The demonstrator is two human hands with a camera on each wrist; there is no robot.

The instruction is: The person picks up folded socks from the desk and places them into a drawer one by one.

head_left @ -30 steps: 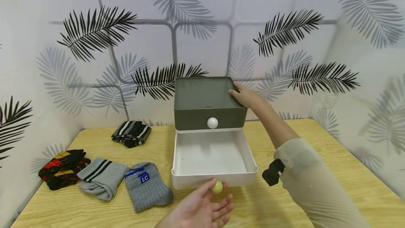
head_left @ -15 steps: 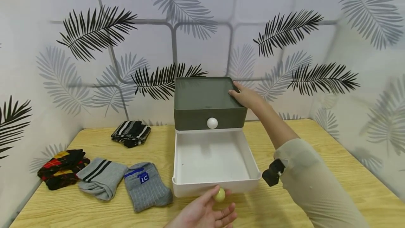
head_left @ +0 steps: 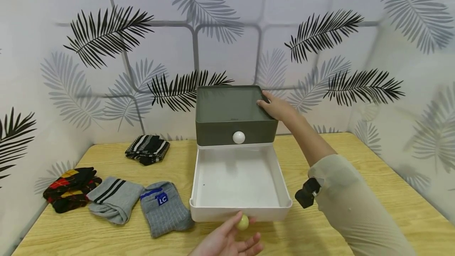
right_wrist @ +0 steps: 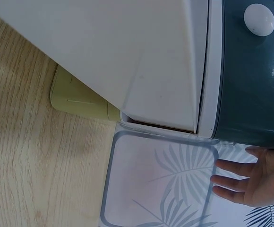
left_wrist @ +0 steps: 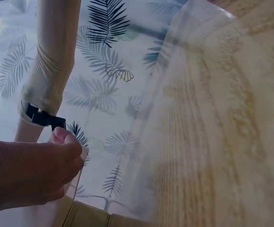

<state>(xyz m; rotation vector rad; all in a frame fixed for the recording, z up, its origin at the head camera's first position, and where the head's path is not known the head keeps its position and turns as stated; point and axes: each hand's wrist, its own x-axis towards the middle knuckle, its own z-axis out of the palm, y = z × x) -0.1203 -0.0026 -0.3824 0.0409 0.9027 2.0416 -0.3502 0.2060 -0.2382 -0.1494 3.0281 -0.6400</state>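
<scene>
My left hand [head_left: 227, 238] pinches the round yellow-green knob [head_left: 243, 222] of a white drawer [head_left: 239, 213] between thumb and fingers. The drawer stands well out of a small drawer unit, and its inside shows bare white but for a tiny dark speck. Above it sits a dark green drawer section [head_left: 217, 134] with a white knob [head_left: 239, 137]. My right hand [head_left: 275, 106] rests on the unit's upper right edge, thumb on top; in the right wrist view its fingers [right_wrist: 231, 182] lie straight, alongside the unit. A yellow-green lowest section [right_wrist: 78, 97] shows beneath the white drawer there.
Left of the unit lie folded socks: a black-and-white pair [head_left: 147, 149], a red-yellow-black plaid pair [head_left: 71, 189], light grey ones with black stripes [head_left: 115, 198] and grey ones with a blue label [head_left: 165, 210]. A leaf-patterned curtain [head_left: 227, 50] surrounds the wooden table [head_left: 355, 177].
My left hand has drawn the white drawer slightly farther out toward me. The drawer front, skewed to the right half a second ago, now stands straighter. My right hand stays in place.
</scene>
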